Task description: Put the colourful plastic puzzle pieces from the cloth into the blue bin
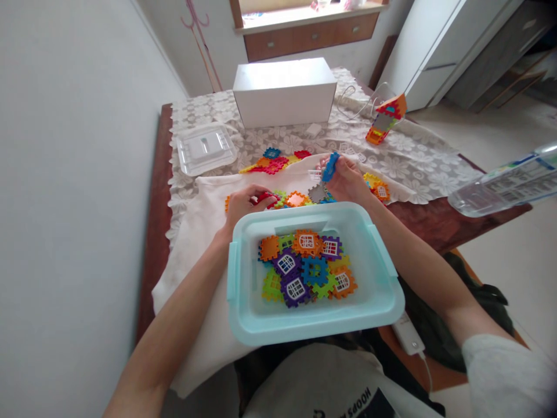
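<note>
A blue toothed piece (331, 166) is held upright between the thumb and fingers of my right hand (347, 181), above the cloth behind the tub. Farther left, my left hand (246, 203) has its fingers curled round a red piece (268, 201) close to the cloth. Between the hands lie an orange piece (296, 199), a grey piece (317, 193) and some green ones. The pale turquoise tub (248, 325) stands nearest my body. Inside it are several purple, orange, green and blue pieces, some with white window inserts, such as a purple piece (296, 288).
Behind the hands lie red and yellow pieces (276, 165). A clear lid (206, 148) rests at the left, a white box (285, 96) at the back. A small built house (385, 120) and a plastic bottle (500, 183) are on the right. A white power strip (408, 334) sits beside the tub.
</note>
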A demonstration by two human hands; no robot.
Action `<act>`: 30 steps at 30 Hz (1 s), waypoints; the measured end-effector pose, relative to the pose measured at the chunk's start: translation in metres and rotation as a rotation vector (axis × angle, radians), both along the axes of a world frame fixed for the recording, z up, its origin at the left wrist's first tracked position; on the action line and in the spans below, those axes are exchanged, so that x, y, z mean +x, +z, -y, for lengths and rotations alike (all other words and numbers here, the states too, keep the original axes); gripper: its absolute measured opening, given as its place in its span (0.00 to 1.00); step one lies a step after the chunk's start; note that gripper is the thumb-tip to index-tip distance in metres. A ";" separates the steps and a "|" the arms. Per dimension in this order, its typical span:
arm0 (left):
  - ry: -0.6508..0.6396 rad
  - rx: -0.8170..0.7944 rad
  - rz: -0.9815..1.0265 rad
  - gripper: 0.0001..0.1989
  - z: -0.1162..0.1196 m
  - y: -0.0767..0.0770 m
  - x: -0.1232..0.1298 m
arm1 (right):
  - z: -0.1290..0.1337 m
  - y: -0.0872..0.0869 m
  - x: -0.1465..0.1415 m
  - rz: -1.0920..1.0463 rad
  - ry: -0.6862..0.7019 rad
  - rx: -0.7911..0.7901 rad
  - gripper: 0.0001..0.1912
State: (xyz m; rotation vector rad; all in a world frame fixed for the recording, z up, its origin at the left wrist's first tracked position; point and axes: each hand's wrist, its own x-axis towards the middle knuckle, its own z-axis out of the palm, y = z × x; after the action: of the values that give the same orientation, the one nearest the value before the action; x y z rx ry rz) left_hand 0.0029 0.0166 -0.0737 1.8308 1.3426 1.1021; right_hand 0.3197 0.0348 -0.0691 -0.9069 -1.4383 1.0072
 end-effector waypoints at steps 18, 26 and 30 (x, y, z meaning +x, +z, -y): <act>0.118 0.127 0.216 0.18 -0.006 -0.003 0.000 | 0.026 0.024 0.001 0.098 0.564 -0.080 0.48; -0.120 0.044 0.561 0.37 -0.016 0.041 -0.011 | 0.008 0.002 -0.012 0.492 -0.054 0.173 0.22; -0.330 -0.018 0.481 0.39 0.002 0.076 -0.019 | 0.008 -0.009 -0.013 0.735 -0.006 0.240 0.22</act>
State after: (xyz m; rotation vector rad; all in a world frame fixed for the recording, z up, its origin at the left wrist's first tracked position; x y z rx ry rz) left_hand -0.0166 0.0149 0.0026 1.5654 0.7408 1.2376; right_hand 0.3065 0.0270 -0.0783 -1.1590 -2.1072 0.4788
